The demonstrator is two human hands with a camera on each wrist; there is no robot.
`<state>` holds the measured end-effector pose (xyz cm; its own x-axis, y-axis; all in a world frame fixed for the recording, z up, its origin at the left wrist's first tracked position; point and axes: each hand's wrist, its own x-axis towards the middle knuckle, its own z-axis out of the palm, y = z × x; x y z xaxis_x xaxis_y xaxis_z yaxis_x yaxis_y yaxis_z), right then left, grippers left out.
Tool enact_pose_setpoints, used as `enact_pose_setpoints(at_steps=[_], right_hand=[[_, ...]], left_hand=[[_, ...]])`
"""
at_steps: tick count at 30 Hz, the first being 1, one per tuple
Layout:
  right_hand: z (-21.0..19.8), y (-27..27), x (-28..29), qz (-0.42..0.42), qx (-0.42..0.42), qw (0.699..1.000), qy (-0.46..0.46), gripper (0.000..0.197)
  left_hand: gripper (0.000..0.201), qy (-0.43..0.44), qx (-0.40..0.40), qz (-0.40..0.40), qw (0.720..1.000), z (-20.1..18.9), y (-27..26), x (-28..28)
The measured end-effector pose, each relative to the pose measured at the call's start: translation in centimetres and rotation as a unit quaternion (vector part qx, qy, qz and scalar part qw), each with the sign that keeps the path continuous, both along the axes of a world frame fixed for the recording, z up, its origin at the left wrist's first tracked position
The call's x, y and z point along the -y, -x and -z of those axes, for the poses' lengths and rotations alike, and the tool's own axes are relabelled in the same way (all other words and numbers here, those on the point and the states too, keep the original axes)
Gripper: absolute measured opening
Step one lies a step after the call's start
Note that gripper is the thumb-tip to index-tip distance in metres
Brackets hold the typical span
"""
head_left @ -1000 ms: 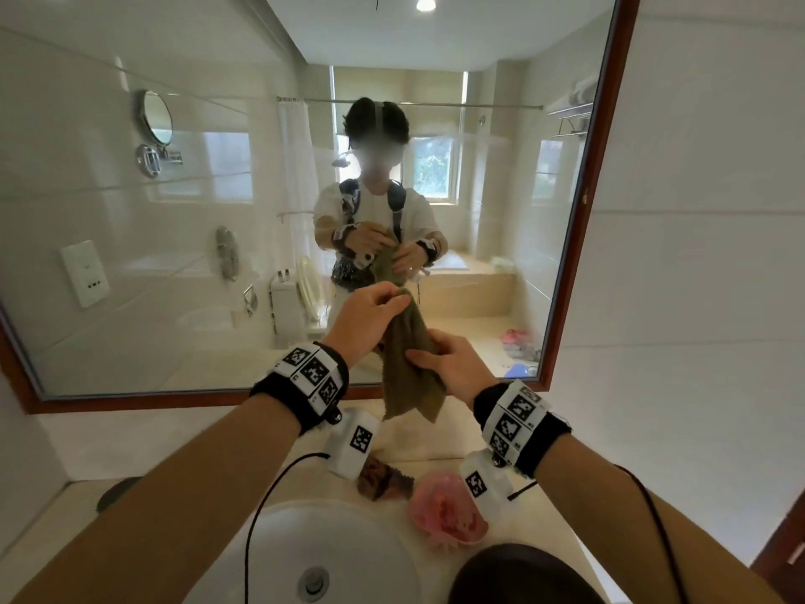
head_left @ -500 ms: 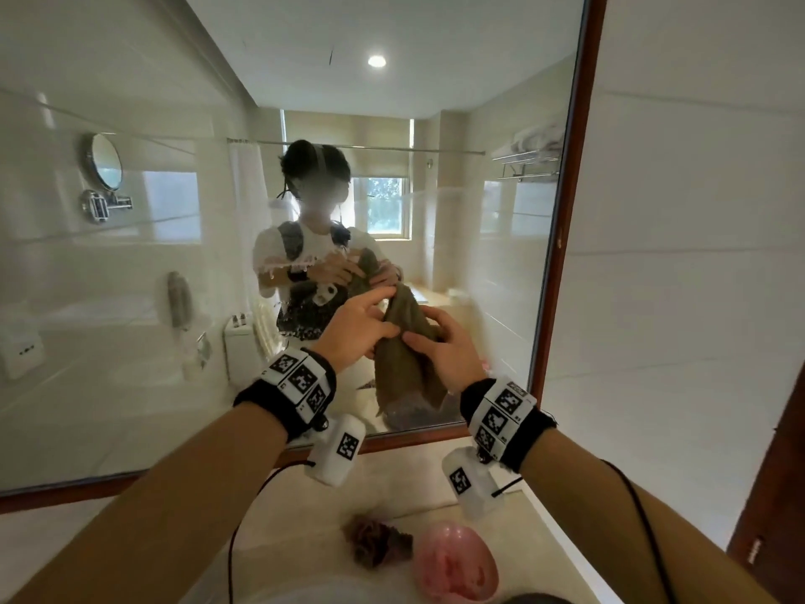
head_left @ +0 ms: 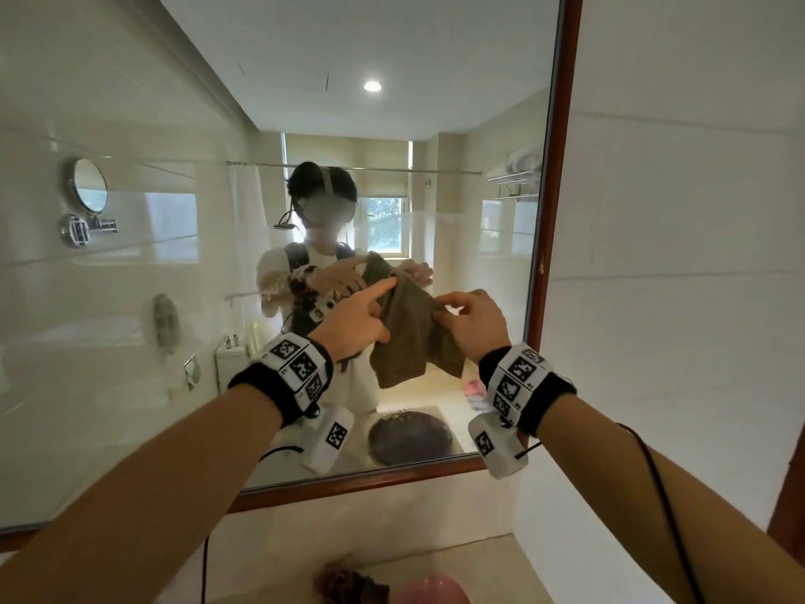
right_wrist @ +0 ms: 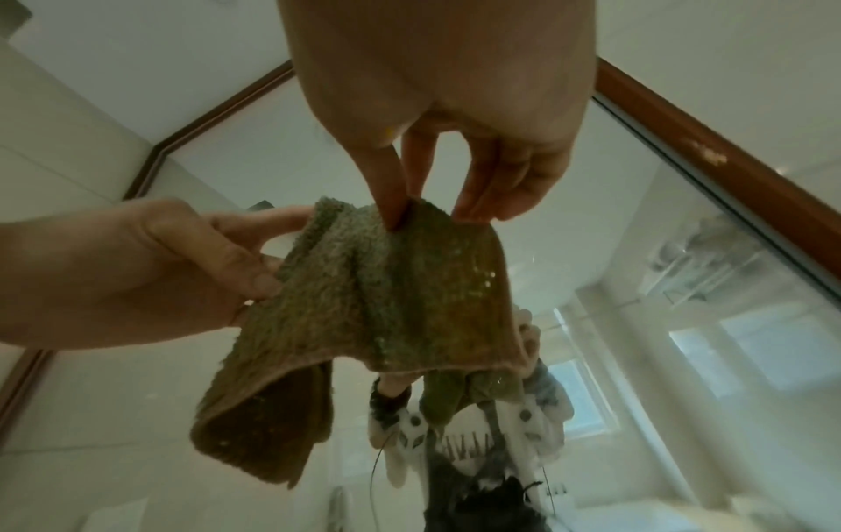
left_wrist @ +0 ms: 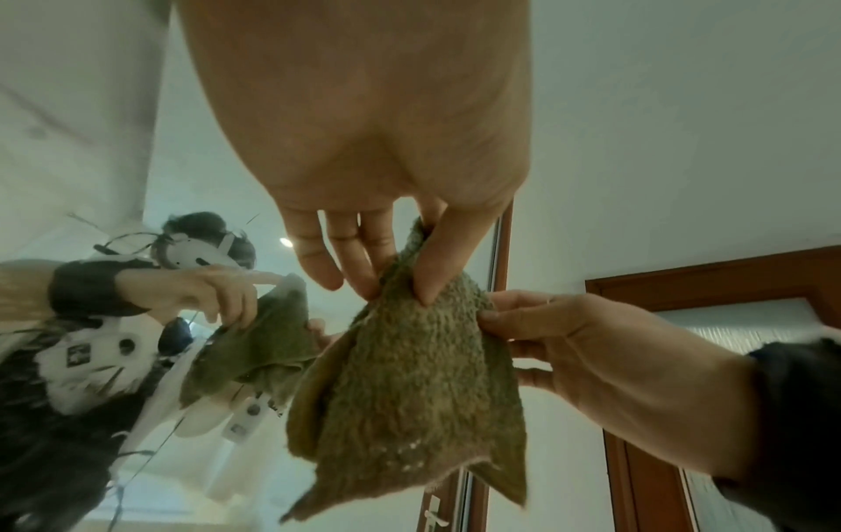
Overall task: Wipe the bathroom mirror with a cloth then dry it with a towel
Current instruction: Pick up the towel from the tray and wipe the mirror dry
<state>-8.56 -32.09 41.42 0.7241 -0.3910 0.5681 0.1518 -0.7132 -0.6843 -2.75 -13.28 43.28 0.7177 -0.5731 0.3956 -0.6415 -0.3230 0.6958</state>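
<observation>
An olive-brown terry cloth (head_left: 409,337) hangs between my two hands in front of the wood-framed bathroom mirror (head_left: 183,106). My left hand (head_left: 359,318) pinches its upper left edge, index finger stretched out along the top. My right hand (head_left: 468,320) pinches the upper right corner. In the left wrist view the cloth (left_wrist: 409,378) is held between thumb and fingers of my left hand (left_wrist: 387,273), with the right hand (left_wrist: 537,324) beside it. In the right wrist view my right hand (right_wrist: 437,201) nips the cloth (right_wrist: 364,309) at its top. The cloth is apart from the glass.
The mirror's wooden frame (head_left: 551,237) runs down the right side, with white tiled wall beyond it. On the counter below lie a brown crumpled thing (head_left: 348,586) and a pink bowl (head_left: 431,592). A wooden door frame (head_left: 790,494) stands at far right.
Both hands have risen with the cloth and moved apart, spreading it wider. The view has tilted up, so the sink has dropped out of sight.
</observation>
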Motion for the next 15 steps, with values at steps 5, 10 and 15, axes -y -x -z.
enact_pose_setpoints(at_steps=[5,10,15], right_hand=[[-2.2,-1.2,3.7,0.089,0.016,0.996,0.016,0.021],[-3.3,-3.4,7.2,0.028,0.081,0.981,-0.175,0.015],[-5.3,-5.3,9.6,0.046,0.150,0.977,-0.144,0.023]], left_hand=[[0.091,-0.033,0.050,-0.001,0.998,-1.8,-0.6,4.2],[0.086,-0.058,0.115,-0.012,0.992,-3.5,-2.2,8.6],[0.091,-0.027,0.138,-0.049,0.989,-5.2,-3.8,13.4]])
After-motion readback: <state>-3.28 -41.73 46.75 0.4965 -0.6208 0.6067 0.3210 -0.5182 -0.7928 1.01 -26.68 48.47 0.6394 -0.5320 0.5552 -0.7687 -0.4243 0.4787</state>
